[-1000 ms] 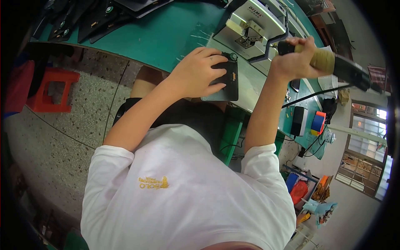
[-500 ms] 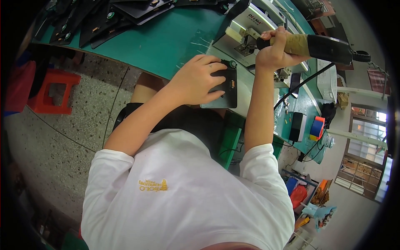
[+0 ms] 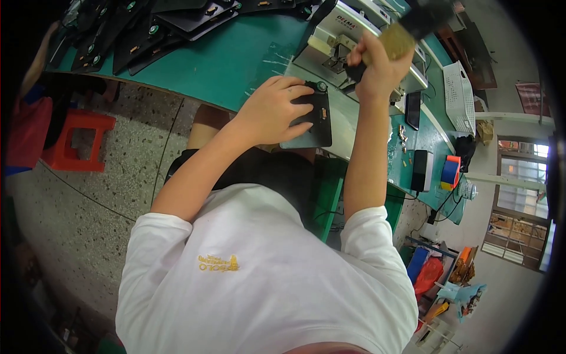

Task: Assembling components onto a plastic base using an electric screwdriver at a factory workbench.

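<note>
My left hand (image 3: 274,112) lies over a black flat panel (image 3: 318,133) at the bench's near edge, its fingers spread on the surface. A round green part (image 3: 322,87) sits at the panel's far corner, and a small copper-coloured piece (image 3: 323,114) lies near its right side. Raised above the bench to the right, my right hand (image 3: 378,71) is closed around a power screwdriver (image 3: 401,41) with a tape-wrapped grip. Motion blurs the tool's black rear end. Its tip is hard to make out against the pale machine (image 3: 354,26) behind.
Many similar black panels (image 3: 177,23) are piled at the far left of the green bench (image 3: 236,56). To the right are a phone (image 3: 413,111), small metal parts (image 3: 402,137), a white basket (image 3: 458,97) and tape rolls (image 3: 450,172). A red stool (image 3: 79,138) stands left.
My right hand has swung the screwdriver so that its rear end points up and to the right, instead of nearly level. My left hand stays on the panel. The view has shifted slightly.
</note>
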Motion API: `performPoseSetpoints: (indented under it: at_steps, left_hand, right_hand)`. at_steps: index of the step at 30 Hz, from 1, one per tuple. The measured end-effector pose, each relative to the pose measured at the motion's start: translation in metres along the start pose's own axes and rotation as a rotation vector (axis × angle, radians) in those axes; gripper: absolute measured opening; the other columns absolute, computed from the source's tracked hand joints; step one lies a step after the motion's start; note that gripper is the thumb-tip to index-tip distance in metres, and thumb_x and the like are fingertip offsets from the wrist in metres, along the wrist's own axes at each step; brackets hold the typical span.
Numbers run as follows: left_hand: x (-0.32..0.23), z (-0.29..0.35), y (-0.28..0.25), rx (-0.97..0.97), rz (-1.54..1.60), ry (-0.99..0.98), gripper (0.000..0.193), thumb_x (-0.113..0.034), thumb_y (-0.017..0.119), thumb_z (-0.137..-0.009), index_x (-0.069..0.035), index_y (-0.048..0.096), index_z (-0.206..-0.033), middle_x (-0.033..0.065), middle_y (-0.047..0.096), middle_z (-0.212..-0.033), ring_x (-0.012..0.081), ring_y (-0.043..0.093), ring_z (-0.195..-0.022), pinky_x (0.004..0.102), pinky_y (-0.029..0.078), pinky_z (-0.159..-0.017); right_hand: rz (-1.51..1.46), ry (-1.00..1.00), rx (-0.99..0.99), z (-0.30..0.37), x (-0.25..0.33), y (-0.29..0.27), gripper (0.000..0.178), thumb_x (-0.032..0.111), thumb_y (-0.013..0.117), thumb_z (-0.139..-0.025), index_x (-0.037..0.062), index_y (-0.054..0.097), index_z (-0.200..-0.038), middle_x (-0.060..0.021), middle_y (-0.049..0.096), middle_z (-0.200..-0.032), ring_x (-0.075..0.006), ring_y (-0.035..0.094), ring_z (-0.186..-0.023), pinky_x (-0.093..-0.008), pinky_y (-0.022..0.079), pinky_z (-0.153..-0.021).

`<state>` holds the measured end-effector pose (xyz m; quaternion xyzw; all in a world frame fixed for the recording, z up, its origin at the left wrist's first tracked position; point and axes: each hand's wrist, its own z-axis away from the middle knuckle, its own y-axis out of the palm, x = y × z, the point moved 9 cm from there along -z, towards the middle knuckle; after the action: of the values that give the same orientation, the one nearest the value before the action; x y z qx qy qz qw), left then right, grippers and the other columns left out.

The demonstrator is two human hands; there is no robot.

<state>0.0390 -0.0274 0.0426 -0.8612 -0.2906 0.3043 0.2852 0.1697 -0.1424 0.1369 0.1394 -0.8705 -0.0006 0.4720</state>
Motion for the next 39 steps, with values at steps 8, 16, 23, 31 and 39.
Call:
performPoseSetpoints:
  at_steps: [8,16,23,31,39]
  left_hand:
    - [0.000,0.000,0.001,0.032,0.095,0.029,0.022,-0.028,0.079,-0.077,-0.010,0.078,-0.090,0.0033,0.071,-0.116,0.0265,0.061,-0.116,0.0425,0.049,-0.099]
    - [0.009,-0.003,0.005,0.060,0.186,-0.033,0.015,-0.023,0.081,-0.075,-0.009,0.075,-0.076,0.0016,0.073,-0.107,0.0232,0.064,-0.104,0.0398,0.050,-0.091]
    - [0.012,-0.005,0.007,0.056,0.206,-0.038,0.013,-0.020,0.082,-0.073,-0.009,0.076,-0.075,0.0001,0.073,-0.107,0.0217,0.064,-0.100,0.0378,0.050,-0.090]
    - [0.014,-0.003,0.008,0.038,0.204,-0.046,0.011,-0.018,0.082,-0.072,-0.009,0.077,-0.075,-0.0007,0.073,-0.106,0.0212,0.064,-0.100,0.0379,0.051,-0.088]
    - [0.014,-0.004,0.007,0.031,0.208,-0.049,0.010,-0.017,0.082,-0.071,-0.009,0.077,-0.074,-0.0007,0.073,-0.106,0.0210,0.063,-0.101,0.0377,0.051,-0.087]
  right_hand:
    - [-0.137,-0.155,-0.289,0.053,0.005,-0.049,0.040,-0.001,0.065,-0.087,0.0042,0.045,-0.122,-0.0129,0.057,-0.069,-0.0209,0.052,-0.047,-0.0378,0.050,-0.047]
    - [-0.236,-0.119,-0.265,0.061,-0.009,-0.055,0.088,0.000,0.061,-0.090,0.0255,0.012,-0.159,-0.0098,0.058,-0.073,-0.0184,0.052,-0.049,-0.0366,0.048,-0.047]
    - [-0.200,-0.083,-0.243,0.060,-0.019,-0.051,0.088,0.000,0.060,-0.091,0.0246,0.010,-0.159,-0.0107,0.058,-0.072,-0.0183,0.053,-0.049,-0.0358,0.048,-0.046]
    - [-0.149,-0.076,-0.227,0.060,-0.023,-0.049,0.088,0.000,0.060,-0.091,0.0247,0.010,-0.160,-0.0116,0.058,-0.070,-0.0190,0.053,-0.047,-0.0356,0.048,-0.045]
    - [-0.149,-0.096,-0.221,0.059,-0.021,-0.046,0.089,-0.001,0.060,-0.091,0.0244,0.010,-0.160,-0.0121,0.059,-0.070,-0.0196,0.053,-0.047,-0.0357,0.048,-0.045]
